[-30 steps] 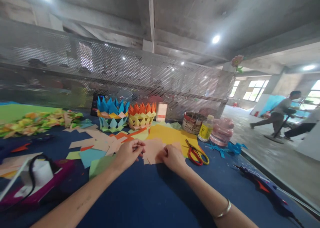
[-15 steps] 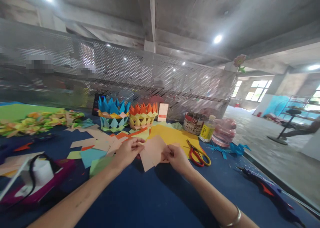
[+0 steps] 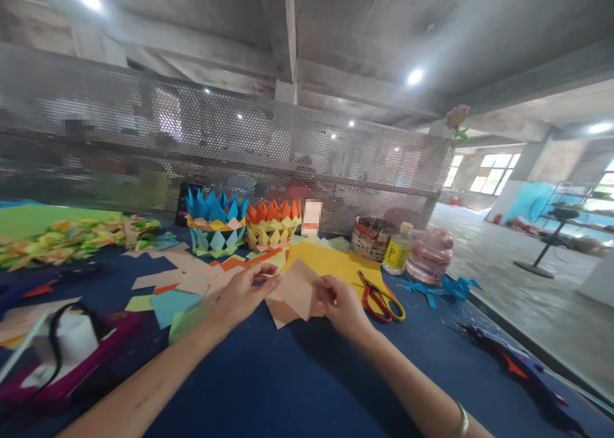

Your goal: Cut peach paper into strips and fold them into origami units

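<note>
In front of me, above the dark blue table, my right hand (image 3: 341, 305) pinches the right edge of a square sheet of peach paper (image 3: 298, 291). My left hand (image 3: 247, 294) is at the sheet's left edge, its thumb and forefinger closed in at the paper. Below it, more peach paper (image 3: 279, 314) shows, partly covered. A large yellow sheet (image 3: 326, 259) lies just behind. Scissors with red and yellow handles (image 3: 381, 297) rest to the right of my right hand.
Two folded-paper baskets, one blue-topped (image 3: 217, 224) and one orange-topped (image 3: 273, 224), stand at the back. Loose paper pieces (image 3: 175, 300) lie left. A yellow-labelled bottle (image 3: 396, 251), a woven basket (image 3: 371, 236) and a glue gun (image 3: 513, 358) are right. A purple box (image 3: 91, 355) sits front left.
The peach sheet has turned slightly between my hands, and more of the peach paper beneath shows. My left fingers have shifted a little at its edge. The view has moved slightly.
</note>
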`<state>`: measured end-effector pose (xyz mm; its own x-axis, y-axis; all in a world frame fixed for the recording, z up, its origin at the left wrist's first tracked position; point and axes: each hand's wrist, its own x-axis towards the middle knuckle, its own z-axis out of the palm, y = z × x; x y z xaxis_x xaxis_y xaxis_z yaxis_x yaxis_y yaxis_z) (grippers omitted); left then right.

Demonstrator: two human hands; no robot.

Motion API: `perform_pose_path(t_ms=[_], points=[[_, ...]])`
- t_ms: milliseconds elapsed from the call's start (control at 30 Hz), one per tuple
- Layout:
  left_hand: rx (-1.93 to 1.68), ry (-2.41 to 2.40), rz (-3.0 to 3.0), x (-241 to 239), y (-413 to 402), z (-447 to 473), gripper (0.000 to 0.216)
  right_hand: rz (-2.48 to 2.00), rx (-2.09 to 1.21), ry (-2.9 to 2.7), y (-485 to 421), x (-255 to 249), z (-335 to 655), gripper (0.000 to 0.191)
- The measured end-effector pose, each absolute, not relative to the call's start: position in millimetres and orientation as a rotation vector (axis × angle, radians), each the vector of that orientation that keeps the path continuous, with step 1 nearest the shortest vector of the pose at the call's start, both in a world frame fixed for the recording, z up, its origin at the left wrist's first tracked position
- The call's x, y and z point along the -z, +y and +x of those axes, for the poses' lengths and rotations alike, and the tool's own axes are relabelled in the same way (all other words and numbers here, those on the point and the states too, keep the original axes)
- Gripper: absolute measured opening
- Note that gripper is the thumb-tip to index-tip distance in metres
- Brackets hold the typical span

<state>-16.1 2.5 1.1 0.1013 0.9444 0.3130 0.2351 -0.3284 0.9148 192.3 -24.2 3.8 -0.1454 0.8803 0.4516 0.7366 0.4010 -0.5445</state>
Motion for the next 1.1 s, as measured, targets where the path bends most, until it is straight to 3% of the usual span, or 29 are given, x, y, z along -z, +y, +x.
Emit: perform_pose_path(t_ms=[200,400,600,900,1100], points=[[-0.946,0.968,1.479,-3,-4,-11,0.028,-1.147,-0.472,-1.933,-31,-4,186,0.02],[-1.043,0.908,1.062,-4,-7,-12,0.021,-1.051,-0.419,-1.879,-38,-11,186,0.045],[-0.965,0.857,1.145,-2,-11,-7,0.023,-1.077,-0.36,-1.952,-41,-14,181,0.013],[-0.984,0.678,1.232,-12,-22,-2,0.048,-1.157,-0.581,-1.531,-32,0,181,0.025],[-1.034,0.807,1.308,-10,-23,2,0.038,-1.127,-0.535,-1.511,-38,-2,176,0.022]])
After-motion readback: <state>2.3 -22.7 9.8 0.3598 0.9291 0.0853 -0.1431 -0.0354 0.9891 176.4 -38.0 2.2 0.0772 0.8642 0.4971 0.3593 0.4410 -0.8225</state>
